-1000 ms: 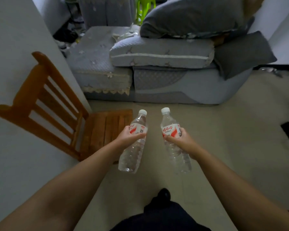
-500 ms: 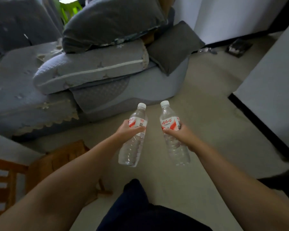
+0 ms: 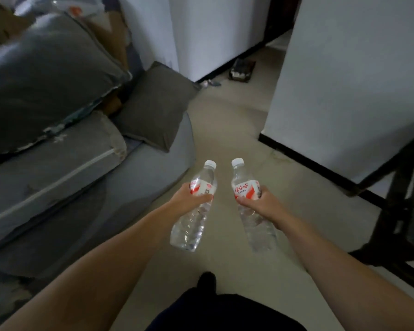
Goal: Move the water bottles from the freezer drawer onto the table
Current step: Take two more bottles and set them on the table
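Two water bottles: left hand (image 3: 191,199) grips one (image 3: 196,211), right hand (image 3: 261,205) the other (image 3: 251,206).

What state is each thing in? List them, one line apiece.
left hand: grips the left water bottle at its label.
right hand: grips the right water bottle at its label.
left water bottle: capped, held off the floor, tilted.
right water bottle: capped, held off the floor, tilted.
dark grey cushion: lying on the sofa end.
sofa: piled with cushions.
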### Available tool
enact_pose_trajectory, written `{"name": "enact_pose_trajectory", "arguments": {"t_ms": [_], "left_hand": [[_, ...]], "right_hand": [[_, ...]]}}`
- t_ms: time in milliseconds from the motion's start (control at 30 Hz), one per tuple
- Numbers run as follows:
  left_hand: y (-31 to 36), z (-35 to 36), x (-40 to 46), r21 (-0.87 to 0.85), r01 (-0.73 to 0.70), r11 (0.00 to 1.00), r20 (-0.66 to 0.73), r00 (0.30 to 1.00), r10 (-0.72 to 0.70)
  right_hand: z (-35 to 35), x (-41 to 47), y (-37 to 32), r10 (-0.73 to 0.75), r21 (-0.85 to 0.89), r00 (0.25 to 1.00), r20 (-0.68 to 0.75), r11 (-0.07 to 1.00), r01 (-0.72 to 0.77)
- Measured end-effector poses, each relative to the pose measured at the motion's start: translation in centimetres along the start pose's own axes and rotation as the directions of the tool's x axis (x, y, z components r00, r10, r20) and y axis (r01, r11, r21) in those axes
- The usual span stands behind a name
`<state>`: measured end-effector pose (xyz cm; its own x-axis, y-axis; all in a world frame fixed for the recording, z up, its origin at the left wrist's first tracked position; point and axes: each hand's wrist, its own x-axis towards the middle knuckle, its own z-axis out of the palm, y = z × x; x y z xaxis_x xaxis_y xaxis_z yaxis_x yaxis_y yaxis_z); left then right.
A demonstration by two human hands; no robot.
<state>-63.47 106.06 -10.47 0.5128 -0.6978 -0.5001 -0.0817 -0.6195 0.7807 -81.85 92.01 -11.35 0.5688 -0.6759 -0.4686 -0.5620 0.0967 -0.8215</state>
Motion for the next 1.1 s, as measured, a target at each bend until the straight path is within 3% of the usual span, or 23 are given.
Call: {"name": "enact_pose_trajectory", "arguments": {"t_ms": [233, 467, 833, 1100], "left_hand": [[6.8, 1.1, 10.2, 0.07, -0.043, 0.997, 0.181, 0.983, 0.03], [13.9, 9.1, 18.0, 0.116, -0.065, 0.991, 0.41, 0.912, 0.012], [29.0, 22.3, 28.8, 0.181, -0.191, 0.965, 0.462, 0.882, 0.088], [36.8, 32.3, 32.9, 0.239, -0.24, 0.941, 0.571, 0.818, 0.064]], "right_hand": [[-4.6, 4.4, -1.4, 0.118, 0.093, 0.978, -0.173, 0.99, -0.103], [-12.4, 7.9, 0.7, 0.237, 0.215, 0.93, -0.279, 0.96, -0.18], [-31.3, 15.4, 1.6, 0.212, 0.28, 0.908, -0.361, 0.954, -0.111], [-41.0, 17.8, 6.3, 0.323, 0.369, 0.848, -0.42, 0.914, -0.166]]}}
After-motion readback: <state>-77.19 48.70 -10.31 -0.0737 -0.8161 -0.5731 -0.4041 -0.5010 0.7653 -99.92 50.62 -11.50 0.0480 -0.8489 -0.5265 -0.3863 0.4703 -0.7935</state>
